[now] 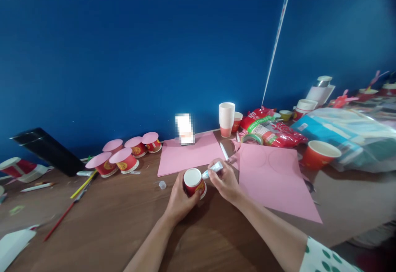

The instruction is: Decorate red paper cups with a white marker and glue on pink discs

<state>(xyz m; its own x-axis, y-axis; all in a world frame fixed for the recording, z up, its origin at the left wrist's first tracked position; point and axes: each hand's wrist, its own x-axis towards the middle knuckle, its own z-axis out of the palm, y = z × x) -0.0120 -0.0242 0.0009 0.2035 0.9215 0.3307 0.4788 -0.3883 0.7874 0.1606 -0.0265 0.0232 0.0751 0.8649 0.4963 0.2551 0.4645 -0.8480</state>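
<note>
My left hand is wrapped round a red paper cup, which stands upside down on the table with its white base facing up. Between the fingers of my right hand is a white and pale blue glue stick, tilted so that its tip is at the cup's upper edge; whether it touches, I cannot tell. A small translucent cap lies left of my left hand. Further left stand several upturned red cups topped with pink paper discs.
Pink paper sheets lie behind the cup, and another pink sheet with drawn circles is to the right. Stacked cups, a red packet, an orange cup and a plastic bag stand beyond. A paintbrush lies left.
</note>
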